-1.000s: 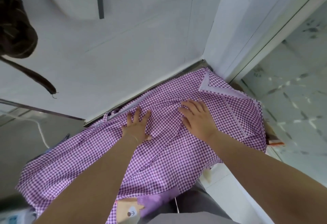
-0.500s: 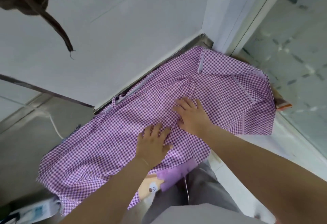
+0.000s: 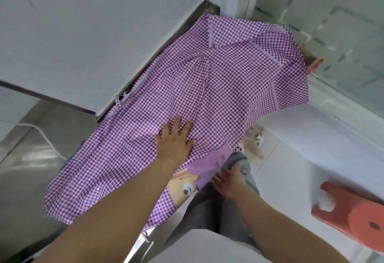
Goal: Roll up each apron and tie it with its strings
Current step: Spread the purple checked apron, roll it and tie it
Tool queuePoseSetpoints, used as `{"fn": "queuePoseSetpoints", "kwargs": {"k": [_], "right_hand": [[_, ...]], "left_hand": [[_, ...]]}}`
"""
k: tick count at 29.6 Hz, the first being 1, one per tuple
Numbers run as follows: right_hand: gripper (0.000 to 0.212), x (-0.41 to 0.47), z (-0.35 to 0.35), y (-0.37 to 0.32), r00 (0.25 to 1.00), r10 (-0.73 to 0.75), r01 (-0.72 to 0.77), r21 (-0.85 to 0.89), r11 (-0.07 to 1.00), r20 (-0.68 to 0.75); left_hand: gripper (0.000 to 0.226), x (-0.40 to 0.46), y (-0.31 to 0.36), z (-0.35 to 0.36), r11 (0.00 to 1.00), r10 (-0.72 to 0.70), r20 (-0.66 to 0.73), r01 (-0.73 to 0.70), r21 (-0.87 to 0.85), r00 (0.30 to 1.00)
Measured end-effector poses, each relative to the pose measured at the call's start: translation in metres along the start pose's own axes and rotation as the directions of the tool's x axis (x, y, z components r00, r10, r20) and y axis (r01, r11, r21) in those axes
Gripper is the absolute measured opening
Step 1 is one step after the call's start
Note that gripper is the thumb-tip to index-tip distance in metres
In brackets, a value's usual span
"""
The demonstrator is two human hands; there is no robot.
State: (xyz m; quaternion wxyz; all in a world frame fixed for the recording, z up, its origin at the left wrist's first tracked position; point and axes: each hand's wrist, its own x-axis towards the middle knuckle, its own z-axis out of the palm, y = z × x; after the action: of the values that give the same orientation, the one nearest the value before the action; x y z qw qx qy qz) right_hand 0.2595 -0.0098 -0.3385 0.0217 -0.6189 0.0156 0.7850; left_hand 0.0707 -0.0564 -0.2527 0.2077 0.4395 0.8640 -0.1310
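— Since half a second ago the right hand (image 3: 229,181) has left the cloth and dropped to the near hem, while the left hand (image 3: 176,140) has stayed on the fabric, a little nearer the body than before.

— How does the left one lie?

— Flat, palm down, fingers spread and straight, pressing the purple checked apron (image 3: 207,88) near its middle.

— And the right?

— Low beside the person's grey trouser leg (image 3: 239,159), at the plain lilac patch (image 3: 209,165) on the apron's near edge. Fingers are blurred and partly hidden; I cannot tell whether they pinch the hem or only touch it.

— Where is the apron itself?

— Spread unrolled over a steel counter (image 3: 31,159), its far edge against the white wall (image 3: 93,34), its right end draped over the counter's end. One tie string (image 3: 121,100) lies looped at the far edge by the wall. A cartoon bear patch (image 3: 185,188) shows at the near hem, just left of the lilac patch.

— Anything else?

— A coral plastic stool (image 3: 353,217) on the white floor at the lower right, well apart from the apron
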Motion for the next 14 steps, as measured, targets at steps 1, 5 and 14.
{"fn": "queuePoseSetpoints", "kwargs": {"k": [1,5,14], "right_hand": [[0.086,0.005,-0.004,0.011,0.998,0.012,-0.012,0.005,1.000,0.066],[0.105,0.015,0.004,0.025,0.987,0.009,0.006,-0.097,0.995,0.159],[0.090,0.036,0.001,0.043,0.992,0.070,-0.060,-0.103,0.993,0.100]], "left_hand": [[0.066,0.000,0.001,0.002,1.000,0.006,0.010,-0.006,0.011,1.000],[0.065,0.000,-0.002,0.005,0.999,0.009,-0.008,-0.009,0.031,1.000],[0.066,-0.001,0.001,0.004,0.999,0.012,-0.041,-0.010,0.046,0.999]]}}
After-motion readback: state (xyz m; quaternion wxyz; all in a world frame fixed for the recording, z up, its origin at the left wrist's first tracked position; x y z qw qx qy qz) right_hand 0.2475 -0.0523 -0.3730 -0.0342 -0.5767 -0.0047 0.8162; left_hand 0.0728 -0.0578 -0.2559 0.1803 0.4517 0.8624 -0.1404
